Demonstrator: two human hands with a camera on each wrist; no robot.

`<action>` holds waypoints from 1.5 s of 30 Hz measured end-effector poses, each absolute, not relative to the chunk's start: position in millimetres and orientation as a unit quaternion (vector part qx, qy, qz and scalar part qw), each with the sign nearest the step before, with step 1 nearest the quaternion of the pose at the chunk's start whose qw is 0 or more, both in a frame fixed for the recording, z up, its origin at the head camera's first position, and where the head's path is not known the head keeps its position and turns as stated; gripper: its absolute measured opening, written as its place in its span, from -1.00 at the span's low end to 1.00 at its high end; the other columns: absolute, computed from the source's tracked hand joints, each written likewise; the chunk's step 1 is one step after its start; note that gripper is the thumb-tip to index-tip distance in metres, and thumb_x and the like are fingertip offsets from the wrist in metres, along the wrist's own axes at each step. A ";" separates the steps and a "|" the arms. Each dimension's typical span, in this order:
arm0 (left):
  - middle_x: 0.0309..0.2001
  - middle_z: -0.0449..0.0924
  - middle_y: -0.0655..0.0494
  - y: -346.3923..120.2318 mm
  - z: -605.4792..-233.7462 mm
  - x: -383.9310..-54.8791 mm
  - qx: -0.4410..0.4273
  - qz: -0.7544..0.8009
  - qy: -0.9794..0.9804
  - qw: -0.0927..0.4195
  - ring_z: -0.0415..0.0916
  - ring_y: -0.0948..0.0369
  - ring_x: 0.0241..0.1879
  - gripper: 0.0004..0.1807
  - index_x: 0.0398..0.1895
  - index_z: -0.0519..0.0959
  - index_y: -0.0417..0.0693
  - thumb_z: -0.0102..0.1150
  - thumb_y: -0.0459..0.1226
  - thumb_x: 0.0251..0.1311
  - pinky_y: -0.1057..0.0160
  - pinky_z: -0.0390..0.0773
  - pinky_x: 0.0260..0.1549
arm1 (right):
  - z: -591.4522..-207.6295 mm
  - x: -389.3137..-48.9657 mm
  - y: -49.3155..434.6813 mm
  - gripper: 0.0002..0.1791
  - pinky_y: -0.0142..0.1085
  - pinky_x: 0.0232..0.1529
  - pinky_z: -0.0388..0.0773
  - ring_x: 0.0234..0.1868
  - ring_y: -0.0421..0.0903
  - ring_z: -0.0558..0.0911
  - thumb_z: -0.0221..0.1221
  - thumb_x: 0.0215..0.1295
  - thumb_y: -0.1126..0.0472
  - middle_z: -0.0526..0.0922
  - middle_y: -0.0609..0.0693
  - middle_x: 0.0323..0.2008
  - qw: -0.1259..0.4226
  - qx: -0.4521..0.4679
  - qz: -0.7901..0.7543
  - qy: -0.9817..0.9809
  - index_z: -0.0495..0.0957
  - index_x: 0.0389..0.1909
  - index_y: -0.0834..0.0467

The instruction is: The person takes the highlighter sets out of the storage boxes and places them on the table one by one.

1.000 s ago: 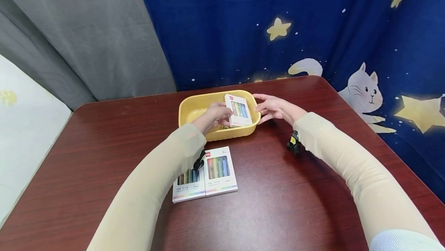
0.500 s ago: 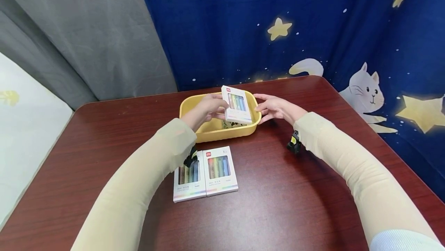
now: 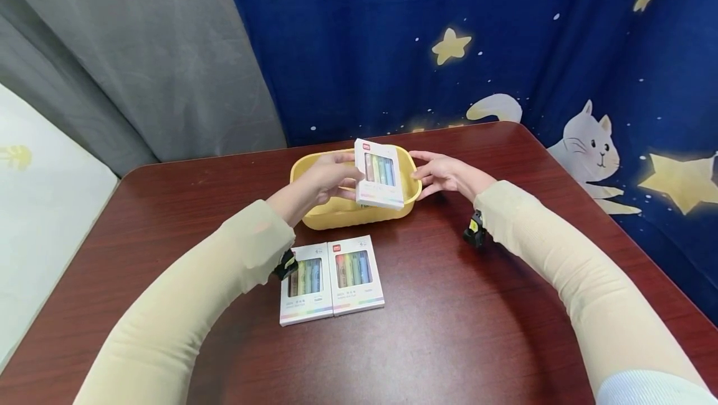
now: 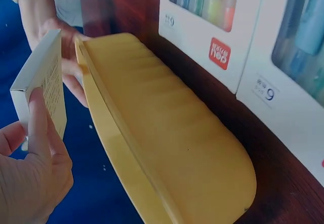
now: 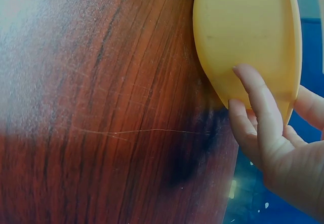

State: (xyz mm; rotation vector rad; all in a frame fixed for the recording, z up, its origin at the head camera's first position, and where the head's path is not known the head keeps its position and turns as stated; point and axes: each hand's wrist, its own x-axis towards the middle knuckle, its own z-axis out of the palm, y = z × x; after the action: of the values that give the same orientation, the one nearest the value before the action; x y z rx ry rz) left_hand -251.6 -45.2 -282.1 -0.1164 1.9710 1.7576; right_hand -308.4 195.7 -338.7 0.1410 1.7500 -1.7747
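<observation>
My left hand (image 3: 328,181) pinches a white box of highlighters (image 3: 379,171) by its left edge, thumb on one face. In the head view the box is tilted and overlaps the yellow basket (image 3: 322,220). The left wrist view shows its printed back (image 4: 53,84) beside the basket wall (image 4: 167,117). My right hand (image 3: 443,174) rests spread fingers against the basket's right end. In the right wrist view those fingers (image 5: 260,100) touch the outer wall. The basket's contents are mostly hidden behind the held box.
Two more boxes of highlighters, a left one (image 3: 305,312) and a right one (image 3: 359,301), lie side by side in front of the basket on the dark red table (image 3: 449,330). A blue curtain (image 3: 364,50) hangs behind the table's far edge.
My left hand has lifted the box of highlighters up from inside the basket and drawn it slightly left. My left forearm has swung left, uncovering more of the left box. My right hand stays put.
</observation>
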 end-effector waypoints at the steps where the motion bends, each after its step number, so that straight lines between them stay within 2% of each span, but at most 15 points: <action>1: 0.00 0.46 -0.18 -46.2 -281.3 -248.3 -0.039 0.643 0.723 0.248 0.57 0.20 -0.44 -0.34 0.31 0.15 -0.11 0.07 -0.48 0.11 0.31 0.64 -0.58 | -338.6 -308.4 195.5 -0.18 0.01 -0.32 0.63 -0.29 -0.06 0.60 -0.07 0.27 0.50 0.32 0.18 0.00 0.317 0.054 -0.674 0.665 -0.16 0.43 -0.09; 6: 0.00 0.47 -0.17 -50.5 -280.0 -231.7 -0.023 0.639 0.723 0.261 0.56 0.16 -0.35 -0.34 0.31 0.16 -0.08 0.07 -0.48 0.11 0.29 0.64 -0.54 | -338.6 -308.2 194.6 -0.19 0.04 -0.30 0.62 -0.33 -0.07 0.61 -0.07 0.28 0.50 0.31 0.19 0.04 0.316 0.053 -0.673 0.666 -0.15 0.43 -0.09; 12: -0.01 0.47 -0.19 -50.4 -284.8 -213.0 -0.011 0.645 0.710 0.284 0.55 0.12 -0.29 -0.33 0.32 0.14 -0.07 0.05 -0.50 0.10 0.26 0.66 -0.48 | -338.8 -308.6 195.4 -0.19 0.03 -0.32 0.63 -0.36 -0.07 0.62 -0.10 0.28 0.51 0.36 0.18 -0.05 0.316 0.055 -0.676 0.663 -0.16 0.43 -0.09; 17: -0.07 0.46 -0.17 -46.2 -292.0 -197.2 -0.007 0.647 0.701 0.300 0.55 0.16 -0.34 -0.29 0.33 0.09 -0.10 0.03 -0.52 0.07 0.27 0.65 -0.54 | -338.9 -308.9 195.9 -0.19 0.01 -0.35 0.63 -0.36 -0.07 0.62 -0.10 0.29 0.50 0.34 0.22 0.01 0.319 0.055 -0.676 0.662 -0.17 0.43 -0.09; 22: -0.14 0.49 -0.19 -40.5 -302.3 -183.1 -0.005 0.643 0.700 0.311 0.56 0.18 -0.41 -0.31 0.31 0.11 -0.17 0.00 -0.55 0.05 0.30 0.63 -0.61 | -339.0 -308.7 195.9 -0.19 -0.02 -0.38 0.64 -0.28 -0.03 0.61 -0.08 0.29 0.49 0.29 0.27 0.08 0.319 0.055 -0.674 0.664 -0.16 0.43 -0.09; 26: -0.14 0.48 -0.19 -35.5 -311.9 -173.6 -0.016 0.647 0.701 0.301 0.56 0.15 -0.41 -0.32 0.29 0.14 -0.20 0.01 -0.58 0.03 0.31 0.63 -0.62 | -338.6 -307.9 195.7 -0.18 0.00 -0.34 0.64 -0.22 0.00 0.60 -0.08 0.28 0.50 0.27 0.28 0.11 0.321 0.053 -0.672 0.665 -0.17 0.43 -0.09; 33: -0.33 0.43 -0.04 -23.0 -329.4 -158.0 -0.035 0.652 0.708 0.270 0.46 0.21 -0.51 -0.34 0.25 0.17 -0.28 0.01 -0.59 -0.01 0.38 0.57 -0.74 | -337.5 -307.6 195.0 -0.17 0.04 -0.24 0.61 -0.19 -0.01 0.59 -0.07 0.28 0.49 0.23 0.28 0.17 0.317 0.054 -0.665 0.674 -0.17 0.43 -0.10; 39: -0.37 0.41 -0.02 -14.5 -342.9 -152.0 -0.042 0.651 0.715 0.252 0.46 0.22 -0.53 -0.37 0.20 0.19 -0.30 0.01 -0.58 -0.04 0.39 0.55 -0.77 | -337.3 -308.2 195.4 -0.18 0.06 -0.17 0.57 -0.14 -0.01 0.57 -0.07 0.28 0.48 0.22 0.26 0.20 0.320 0.056 -0.661 0.677 -0.18 0.43 -0.10; 45: -0.42 0.38 -0.02 -9.3 -350.8 -148.7 -0.060 0.647 0.718 0.249 0.41 0.24 -0.61 -0.35 0.19 0.16 -0.31 -0.02 -0.60 -0.08 0.40 0.53 -0.79 | -336.7 -307.9 194.6 -0.18 0.03 -0.23 0.61 -0.10 0.01 0.56 -0.07 0.29 0.48 0.21 0.26 0.22 0.320 0.063 -0.665 0.672 -0.16 0.43 -0.12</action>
State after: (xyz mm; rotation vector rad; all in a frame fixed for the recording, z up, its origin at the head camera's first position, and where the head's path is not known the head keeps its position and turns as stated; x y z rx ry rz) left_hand -148.7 -9.3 -350.8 -0.1635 1.9576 1.7623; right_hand -307.9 194.6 -336.7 0.1655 1.7664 -1.7467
